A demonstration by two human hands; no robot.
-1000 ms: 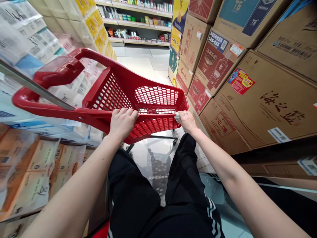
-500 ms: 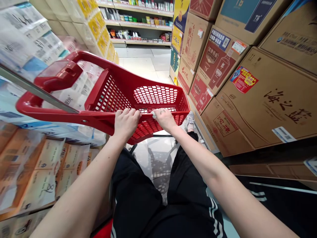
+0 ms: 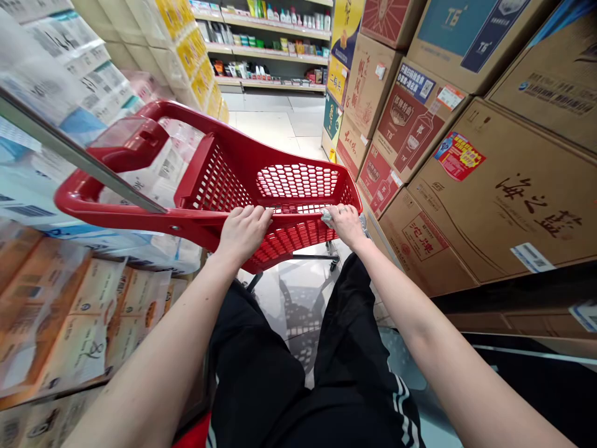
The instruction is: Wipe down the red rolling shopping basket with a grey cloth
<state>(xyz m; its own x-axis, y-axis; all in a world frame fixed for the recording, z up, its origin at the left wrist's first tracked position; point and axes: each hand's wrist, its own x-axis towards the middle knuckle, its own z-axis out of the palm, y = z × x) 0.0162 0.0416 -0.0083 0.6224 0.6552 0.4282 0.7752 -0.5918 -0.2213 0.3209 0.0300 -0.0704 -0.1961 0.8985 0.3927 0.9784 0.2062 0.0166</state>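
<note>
A red plastic shopping cart [image 3: 219,218] with perforated basket walls stands sideways in front of me, its handle end to the left. My left hand [image 3: 246,231] is wrapped over the near rim of the basket, fingers curled to the inside. Farther right, close to the basket's right-hand end, my right hand [image 3: 346,224] is closed at the same rim. A small, crumpled whitish tissue [image 3: 326,216] shows at its fingertips, pressed on the rim. No goods are visible inside the basket.
Stacked cardboard cartons [image 3: 504,193] line the right side. Plastic-wrapped packs [image 3: 69,56] and orange packs [image 3: 93,311] crowd the left. A metal bar [image 3: 84,152] slants across the cart's handle end. Shelves [image 3: 275,56] with bottles and tubes stand beyond the tiled floor [image 3: 265,124].
My right hand has slid to the right along the rim with the tissue, away from my left hand. The left hand keeps its hold, and the cart appears slightly farther right.
</note>
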